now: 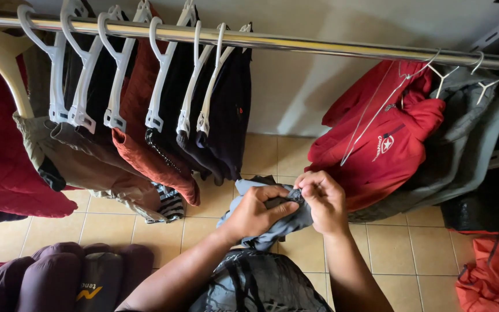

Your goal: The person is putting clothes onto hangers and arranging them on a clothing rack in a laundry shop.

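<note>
My left hand [255, 212] and my right hand [324, 199] meet in the middle of the view, both clutching a crumpled grey-blue garment [287, 222]. The left hand bunches the cloth from below. The right hand's fingertips pinch a dark spot at its top edge. The garment hangs below the metal clothes rail [295, 45], in the gap between two groups of hung clothes. Under my forearms lies a grey and black piece of clothing [258, 283].
Dark and rust-coloured trousers [163, 127] hang on white hangers [88, 75] at the left. A red jacket [382, 133] and grey jacket [468, 144] hang at the right. Purple and grey bundles [64, 277] lie bottom left, an orange cloth [494, 277] bottom right, on beige floor tiles [417, 254].
</note>
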